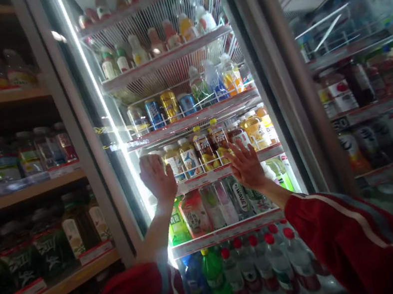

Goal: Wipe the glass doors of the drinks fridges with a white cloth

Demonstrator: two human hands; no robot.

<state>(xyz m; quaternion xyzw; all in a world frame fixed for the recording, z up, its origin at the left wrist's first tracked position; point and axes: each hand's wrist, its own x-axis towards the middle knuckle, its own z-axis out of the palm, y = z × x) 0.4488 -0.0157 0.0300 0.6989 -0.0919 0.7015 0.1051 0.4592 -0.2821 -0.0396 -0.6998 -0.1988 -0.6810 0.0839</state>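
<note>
Both my arms reach into an open, lit drinks fridge. My left hand (157, 178) is at the left end of the middle wire shelf (220, 172), its back to me and fingers curled round something I cannot make out. My right hand (246, 164) is spread, fingers apart, against the front of the tea bottles (205, 150) on that shelf. Both sleeves are red with white stripes.
The shelf below holds a green bottle (177, 224) and others; red-capped bottles (262, 262) fill the bottom. Cans (169, 105) stand a shelf up. The open glass door (360, 62) stands at the right. Wooden shelves (22, 195) with bottles are on the left.
</note>
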